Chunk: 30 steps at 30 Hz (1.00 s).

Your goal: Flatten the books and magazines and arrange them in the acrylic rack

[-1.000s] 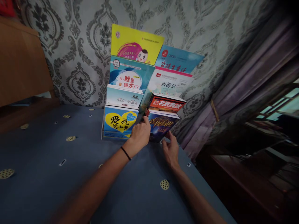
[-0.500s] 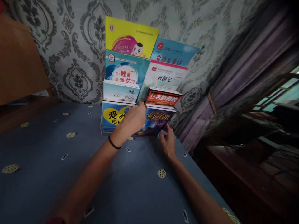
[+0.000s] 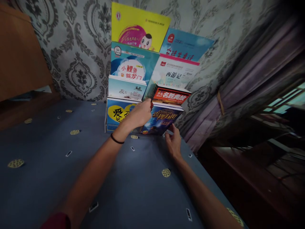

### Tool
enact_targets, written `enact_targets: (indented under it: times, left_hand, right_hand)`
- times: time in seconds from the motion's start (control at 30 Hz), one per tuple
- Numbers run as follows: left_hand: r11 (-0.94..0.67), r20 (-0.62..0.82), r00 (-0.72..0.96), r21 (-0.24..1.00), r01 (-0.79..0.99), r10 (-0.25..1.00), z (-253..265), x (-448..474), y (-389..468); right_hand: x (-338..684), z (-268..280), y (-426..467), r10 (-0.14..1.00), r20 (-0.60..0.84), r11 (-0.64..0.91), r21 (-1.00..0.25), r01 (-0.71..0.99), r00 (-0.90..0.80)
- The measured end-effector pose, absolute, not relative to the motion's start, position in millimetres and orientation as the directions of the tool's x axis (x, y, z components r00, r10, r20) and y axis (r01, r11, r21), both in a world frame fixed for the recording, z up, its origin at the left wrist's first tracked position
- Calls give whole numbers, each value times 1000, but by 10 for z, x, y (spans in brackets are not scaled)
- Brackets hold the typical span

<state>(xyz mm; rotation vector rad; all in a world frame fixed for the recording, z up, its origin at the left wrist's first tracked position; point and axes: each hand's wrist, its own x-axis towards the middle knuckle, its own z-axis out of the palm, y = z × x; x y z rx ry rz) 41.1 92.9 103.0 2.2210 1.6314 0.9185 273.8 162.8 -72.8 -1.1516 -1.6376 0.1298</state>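
A tiered book rack [image 3: 106, 119] stands against the wall, its shelves holding children's books in two columns. My left hand [image 3: 140, 114], with a black band on the wrist, is closed at the upper left edge of a dark blue book [image 3: 162, 119] in the bottom right place; its fingertips are partly hidden. Beside that hand, a blue book with a yellow heart [image 3: 118, 113] is partly covered by it. My right hand [image 3: 173, 141] grips the rack's lower right corner, thumb in front and fingers at the side. Just above the dark blue book sits an orange-red book [image 3: 170, 96].
Higher tiers hold a yellow book [image 3: 140, 24], a teal book [image 3: 133, 60], a white book [image 3: 176, 71] and others. Under the rack lies a blue patterned cloth [image 3: 95, 165]. A wooden cabinet [image 3: 21, 60] stands left; a tied curtain [image 3: 233, 82] hangs right, past the surface's edge.
The view has shifted, so the rack appears slightly higher and further right. Both hands stay at the same places on the book and rack; the dark blue book's left edge looks slightly more tilted.
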Motion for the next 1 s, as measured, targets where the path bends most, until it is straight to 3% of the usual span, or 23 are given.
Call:
enact_targets:
  times: [0.4,1.0]
  left_hand:
    - [-278,204,211,403,872,956,823,569,1041]
    - [-248,221,175,370,895,960,770,650,1037]
  right_hand:
    - [2749,-719,1627,733,679,525,-603,600,40]
    - [2764,-684,1637,748,662,524,-628,575,41]
